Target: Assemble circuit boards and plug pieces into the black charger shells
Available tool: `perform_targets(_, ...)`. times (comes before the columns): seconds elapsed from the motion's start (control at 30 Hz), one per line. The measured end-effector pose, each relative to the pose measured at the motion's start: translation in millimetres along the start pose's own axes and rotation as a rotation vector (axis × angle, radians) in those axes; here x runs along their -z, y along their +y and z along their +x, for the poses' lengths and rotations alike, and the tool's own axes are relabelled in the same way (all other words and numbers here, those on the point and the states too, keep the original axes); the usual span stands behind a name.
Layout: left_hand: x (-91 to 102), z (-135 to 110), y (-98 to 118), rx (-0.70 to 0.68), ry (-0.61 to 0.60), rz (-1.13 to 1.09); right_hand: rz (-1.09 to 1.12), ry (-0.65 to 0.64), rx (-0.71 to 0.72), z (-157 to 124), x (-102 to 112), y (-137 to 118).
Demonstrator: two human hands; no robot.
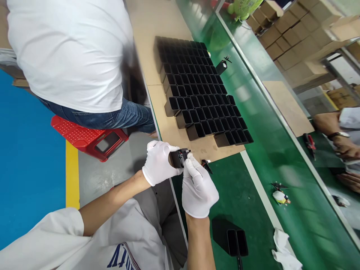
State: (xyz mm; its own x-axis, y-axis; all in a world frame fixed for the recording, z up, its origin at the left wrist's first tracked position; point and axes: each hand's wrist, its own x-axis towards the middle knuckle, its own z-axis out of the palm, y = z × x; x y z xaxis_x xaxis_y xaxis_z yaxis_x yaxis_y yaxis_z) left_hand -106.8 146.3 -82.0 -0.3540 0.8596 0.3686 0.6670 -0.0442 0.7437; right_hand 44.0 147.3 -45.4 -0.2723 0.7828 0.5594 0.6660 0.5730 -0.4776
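- While rows of finished black housings (pixel 201 93) fill the cardboard, left hand (pixel 160 163) grips another black housing (pixel 177 157) over the bench's near edge.
- Right hand (pixel 198 187) fingers pinch its end; two pieces (pixel 232 240) wait.

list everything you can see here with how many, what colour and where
open boxes: dozens, black, packed in rows on the cardboard sheet
cardboard sheet: one, brown, on the bench
belt: one, green, running alongside the bench
pair of boxes: two joined, black, near edge of bench
cloth: one, white, bottom right
stool: one, red, on the floor
cartons: many, brown, top right
co-worker: one, white shirt, seated on stool
small part: one, black, held in both hands
left hand: white glove
right hand: white glove
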Motion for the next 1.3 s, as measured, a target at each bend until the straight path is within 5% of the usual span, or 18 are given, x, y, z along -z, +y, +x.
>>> perform_targets(0.43,8.7,7,6,-0.062,-0.051,0.035,-0.1,-0.183,0.322,24,13,0)
perform_targets(0.77,0.6,2,-3,-0.112,0.027,0.006,-0.186,-0.104,0.336,12,-3,-1)
perform_targets(1.0,-2.4,-1,2,-0.118,0.144,-0.007,-0.273,-0.084,0.38,22,11,-13)
perform_targets(1.3,-1.2,-11,-2,-0.123,0.116,0.0,-0.229,-0.084,0.401,14,2,-5)
